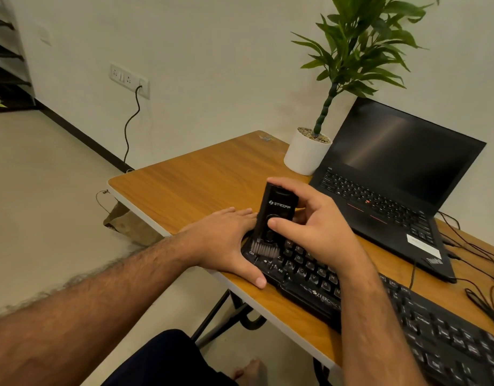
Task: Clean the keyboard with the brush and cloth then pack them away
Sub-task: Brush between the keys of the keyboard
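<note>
Brushing is under way at the left end of a black keyboard (379, 305), which is laid slantwise along the near edge of a wooden worktop (190, 179). A black brush (273, 218) is held nearly upright in the right hand (318, 227), the grip clamped on its body with the thumb pressed to the front face and the fingers wrapped behind. Its pale bristles (263, 249) are set down on the keys at the keyboard's far left corner, just beside the Ctrl key. The left hand (226, 240) is laid flat, fingers straight and holding nothing, with the palm resting against the keyboard's left end, apparently to steady it.

An open laptop (393, 176) with a dark screen is seen at the far right of the worktop, and a potted plant (307, 154) in a white pot stands near the far edge beside it. Cables (479, 288) are trailed along the right edge. No cloth can be seen anywhere.

The brushing step is judged to be at an early stage, since the bristles are at the first keys and the long run of rows to the right is untouched. Short strokes along the rows towards the right end are called for next, with the keyboard kept pinned; wiping and packing away are not yet begun.
</note>
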The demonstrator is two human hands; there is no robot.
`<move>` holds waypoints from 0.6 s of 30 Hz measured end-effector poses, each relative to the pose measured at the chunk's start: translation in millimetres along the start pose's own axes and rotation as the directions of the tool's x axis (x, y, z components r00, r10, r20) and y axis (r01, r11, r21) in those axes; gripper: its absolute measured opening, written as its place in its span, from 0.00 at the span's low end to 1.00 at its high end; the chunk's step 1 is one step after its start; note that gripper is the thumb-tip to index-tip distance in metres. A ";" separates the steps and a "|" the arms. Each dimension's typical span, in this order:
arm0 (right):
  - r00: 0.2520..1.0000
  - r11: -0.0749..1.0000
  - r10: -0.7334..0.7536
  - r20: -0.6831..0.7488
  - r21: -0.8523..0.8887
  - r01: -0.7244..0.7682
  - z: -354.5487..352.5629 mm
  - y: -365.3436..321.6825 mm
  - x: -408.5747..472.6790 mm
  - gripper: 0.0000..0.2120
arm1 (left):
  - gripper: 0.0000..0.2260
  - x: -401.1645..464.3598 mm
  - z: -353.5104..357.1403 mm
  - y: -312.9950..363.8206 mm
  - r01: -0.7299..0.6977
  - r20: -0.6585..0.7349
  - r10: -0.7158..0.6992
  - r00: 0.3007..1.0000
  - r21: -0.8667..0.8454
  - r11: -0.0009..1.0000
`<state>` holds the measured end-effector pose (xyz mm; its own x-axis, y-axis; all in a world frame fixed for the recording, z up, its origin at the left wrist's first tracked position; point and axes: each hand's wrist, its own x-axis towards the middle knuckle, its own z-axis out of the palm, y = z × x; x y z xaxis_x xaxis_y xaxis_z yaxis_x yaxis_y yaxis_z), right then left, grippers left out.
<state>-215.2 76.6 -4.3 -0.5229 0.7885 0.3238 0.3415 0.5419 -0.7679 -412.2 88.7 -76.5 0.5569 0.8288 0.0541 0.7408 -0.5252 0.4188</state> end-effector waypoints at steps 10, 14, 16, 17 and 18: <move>1.000 1.000 -0.002 0.030 0.024 0.002 -2.4 -1.6 -0.4 0.28 | 0.51 -0.5 -0.7 1.4 0.001 -0.005 -0.001 1.000 0.004 1.000; 0.997 0.998 -0.003 0.078 0.070 -0.003 8.4 -1.4 0.2 0.29 | 0.43 -3.6 -6.2 8.8 -0.033 -0.036 0.031 0.999 -0.048 0.998; 0.990 0.991 0.033 0.137 0.124 -0.050 2.5 -3.1 -1.3 0.28 | 0.46 -2.7 -4.8 9.4 -0.041 -0.043 0.040 0.998 -0.038 0.998; 0.988 0.991 0.042 0.146 0.122 -0.060 -2.5 -3.2 -2.6 0.28 | 0.48 -0.9 -3.2 8.9 -0.037 -0.034 0.036 0.999 -0.023 0.999; 0.989 0.991 0.047 0.138 0.116 -0.063 -6.2 -3.6 -3.8 0.28 | 0.50 0.5 -0.9 6.8 -0.026 -0.021 0.025 0.999 -0.012 1.000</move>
<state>-209.6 73.4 0.7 -0.6091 0.7652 0.2085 0.2805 0.4537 -0.8459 -407.2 85.7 -72.8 0.5677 0.8190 0.0835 0.7215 -0.5439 0.4284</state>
